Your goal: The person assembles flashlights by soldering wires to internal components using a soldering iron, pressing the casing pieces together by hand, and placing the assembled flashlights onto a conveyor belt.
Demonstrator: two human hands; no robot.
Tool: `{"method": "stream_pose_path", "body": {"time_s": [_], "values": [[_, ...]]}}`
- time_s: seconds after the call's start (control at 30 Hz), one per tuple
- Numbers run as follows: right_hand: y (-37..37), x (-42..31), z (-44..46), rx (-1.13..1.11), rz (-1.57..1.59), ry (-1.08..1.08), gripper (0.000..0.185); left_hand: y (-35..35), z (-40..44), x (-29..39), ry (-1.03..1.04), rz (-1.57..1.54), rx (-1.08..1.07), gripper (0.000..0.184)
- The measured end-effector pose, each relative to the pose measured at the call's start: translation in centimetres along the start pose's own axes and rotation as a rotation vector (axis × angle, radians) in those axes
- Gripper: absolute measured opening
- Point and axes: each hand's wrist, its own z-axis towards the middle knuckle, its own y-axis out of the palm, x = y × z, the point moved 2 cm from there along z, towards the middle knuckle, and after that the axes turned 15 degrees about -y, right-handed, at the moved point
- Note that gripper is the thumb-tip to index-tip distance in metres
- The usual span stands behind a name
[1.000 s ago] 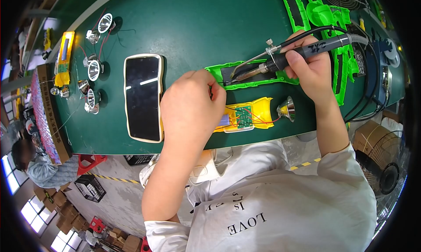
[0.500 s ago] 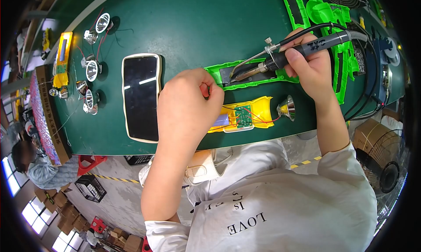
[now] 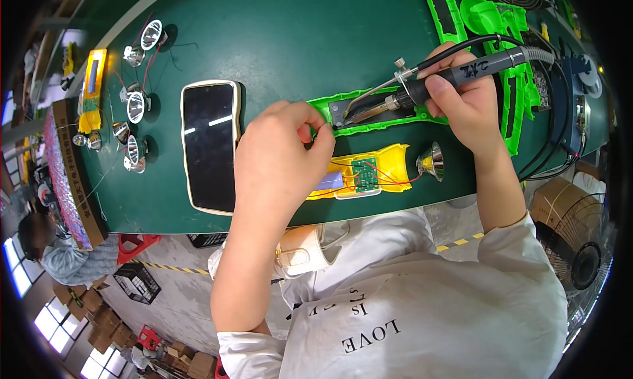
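My right hand [image 3: 461, 98] is closed round the grey handle of a soldering iron [image 3: 422, 89], which has a thin metal feed tube clamped alongside it. The iron's tip rests at or just above the left part of the dark panel inside a green plastic housing [image 3: 389, 124]. At that housing's left end my left hand [image 3: 283, 141] is closed, thumb and forefinger pinched together; what lies between them is hidden. Just below sits a yellow housing [image 3: 393, 164] with a green circuit board [image 3: 364, 174], a purple battery cell [image 3: 331, 180] and wires leading to a reflector lamp [image 3: 430, 162].
A phone [image 3: 210, 145] lies left of my left hand. Farther left are several reflector lamps [image 3: 136, 106] with wires and another yellow housing [image 3: 92, 89], lit. More green housings [image 3: 443, 13] and black cables [image 3: 557, 108] crowd the right. A fan [image 3: 585, 263] stands below right.
My left hand has shifted very slightly to the left. The soldering iron's handle has rolled a little in my right hand, and its tip stays near the same spot.
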Motion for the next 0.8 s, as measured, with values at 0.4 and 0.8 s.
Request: {"method": "stream_pose_path", "body": {"time_s": [0.4, 0.8], "values": [[0.09, -0.14, -0.02, 0.001, -0.006, -0.012, 0.012, -0.05, 0.11, 0.05, -0.039, -0.015, -0.05, 0.01], [-0.08, -0.14, 0.04, 0.018, 0.014, -0.001, 0.012, 0.02, 0.11, 0.05, -0.033, -0.011, -0.042, 0.01]]}}
